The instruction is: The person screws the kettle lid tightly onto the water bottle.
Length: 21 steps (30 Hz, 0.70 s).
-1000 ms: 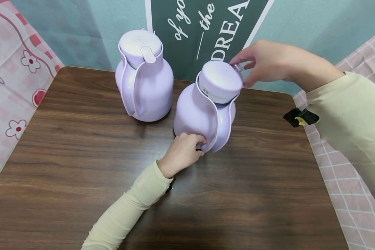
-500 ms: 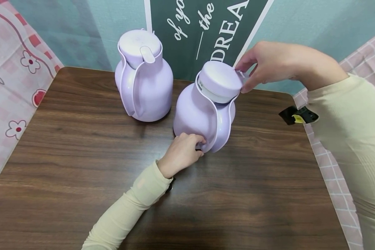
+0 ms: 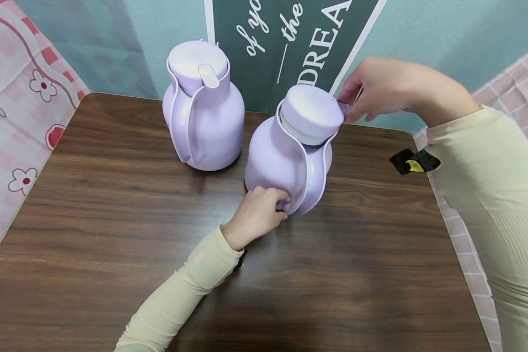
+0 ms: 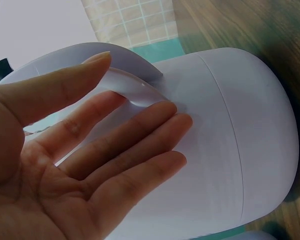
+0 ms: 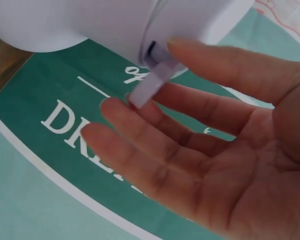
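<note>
Two pale purple thermos jugs stand at the back of the table in the head view. The left hand (image 3: 258, 211) holds the lower end of the handle (image 3: 315, 188) of the right-hand jug (image 3: 270, 154), with thumb and index finger on either side of it in the left wrist view. A round lid (image 3: 312, 111) sits slightly tilted in that jug's mouth. At its right side the right hand (image 3: 378, 90) pinches the lid's small tab (image 5: 152, 86) between thumb and index finger. The other fingers extend below the tab in the right wrist view.
The second jug (image 3: 215, 124) stands a little to the left, its lid fitted in the mouth. Behind the dark wooden table (image 3: 114, 220) hangs a teal cloth (image 3: 167, 29) with lettering. Patterned pink cloth (image 3: 31, 107) borders the left side.
The right hand has turned the lid a little clockwise seen from above; the tab has swung toward the front and the marking on the lid's side has moved left. The left hand stays put.
</note>
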Motion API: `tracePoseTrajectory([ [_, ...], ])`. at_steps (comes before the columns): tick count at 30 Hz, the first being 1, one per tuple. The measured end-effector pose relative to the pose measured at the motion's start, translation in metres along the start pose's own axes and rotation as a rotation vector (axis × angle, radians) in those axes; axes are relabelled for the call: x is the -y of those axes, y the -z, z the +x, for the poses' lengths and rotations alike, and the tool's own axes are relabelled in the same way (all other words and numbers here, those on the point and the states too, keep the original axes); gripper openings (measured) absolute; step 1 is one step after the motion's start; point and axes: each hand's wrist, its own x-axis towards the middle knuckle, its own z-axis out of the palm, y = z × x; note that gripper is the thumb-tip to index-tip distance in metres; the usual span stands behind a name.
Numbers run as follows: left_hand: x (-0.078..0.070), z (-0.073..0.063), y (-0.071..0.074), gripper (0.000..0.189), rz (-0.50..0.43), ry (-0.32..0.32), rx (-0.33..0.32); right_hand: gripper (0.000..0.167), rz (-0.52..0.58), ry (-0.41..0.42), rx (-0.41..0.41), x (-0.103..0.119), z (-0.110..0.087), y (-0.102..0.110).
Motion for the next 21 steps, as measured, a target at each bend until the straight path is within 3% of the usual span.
tracePoseTrajectory([
  [6,0.0,0.0,0.0,0.024,0.0,0.003,0.004,0.021,-0.038,-0.004,-0.032,0.002,0.0,-0.001],
  [14,-0.001,0.0,0.001,0.025,0.002,0.004,-0.001,0.022,-0.11,-0.027,-0.081,0.005,-0.002,0.001],
  [21,-0.001,0.0,0.001,0.025,0.002,0.002,-0.001,0.022,-0.127,-0.026,-0.065,0.011,-0.001,-0.002],
])
